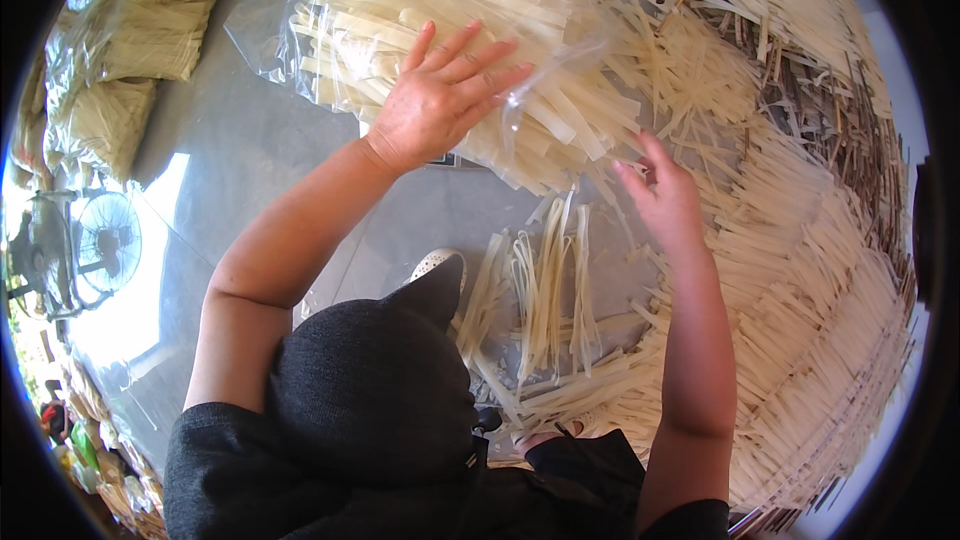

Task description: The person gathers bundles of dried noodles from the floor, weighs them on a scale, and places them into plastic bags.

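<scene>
A clear plastic bag [262,30] lies at the top middle, filled with flat, pale yellow dried strips [370,0]. My left hand [440,90] rests on top of the bag, palm down, its fingers spread over the plastic. At the bag's right end, where strip ends stick out, my right hand [662,190] has its thumb and fingers apart. It is beside the strips; whether its fingertips touch them I cannot tell. Beneath the bag, a small part of a dark object [447,160] shows, and the rest is hidden.
A large heap of loose strips [800,310] spreads along the right, with thin brown sticks [800,80] at its upper part. A few strips [545,290] lie below the bag. Filled bags [150,35] are stacked at upper left. A standing fan [105,240] is at left on the grey floor [260,155].
</scene>
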{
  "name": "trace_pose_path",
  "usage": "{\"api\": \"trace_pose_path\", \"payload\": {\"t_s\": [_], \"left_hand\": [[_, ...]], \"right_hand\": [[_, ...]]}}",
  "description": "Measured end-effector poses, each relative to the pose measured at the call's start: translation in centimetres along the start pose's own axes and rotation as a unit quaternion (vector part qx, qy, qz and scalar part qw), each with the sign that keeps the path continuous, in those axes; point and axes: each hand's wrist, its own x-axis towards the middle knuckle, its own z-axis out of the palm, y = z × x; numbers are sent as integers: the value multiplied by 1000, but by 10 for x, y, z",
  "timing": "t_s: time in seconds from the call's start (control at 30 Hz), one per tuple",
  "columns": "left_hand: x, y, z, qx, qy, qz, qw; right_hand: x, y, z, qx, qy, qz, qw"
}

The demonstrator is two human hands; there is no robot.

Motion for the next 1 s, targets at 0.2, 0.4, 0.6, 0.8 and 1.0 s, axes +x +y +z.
{"api": "trace_pose_path", "payload": {"t_s": [0.2, 0.4, 0.6, 0.8, 1.0], "left_hand": [[12, 30, -7, -15, -3, 53, 998], [9, 23, 3, -45, -9, 66, 997], [-39, 61, -2, -239, 0, 168, 956], [-162, 91, 63, -359, -475, -72, 800], [-185, 88, 85, -331, -555, -247, 722]], "right_hand": [[33, -70, 37, 10, 75, -67, 995], [36, -65, 40, 44, -20, -60, 997], [-61, 14, 31, 360, -24, 147, 921], [-156, 47, 117, 417, -105, 367, 825], [-170, 21, 181, 229, -22, 264, 937]]}}
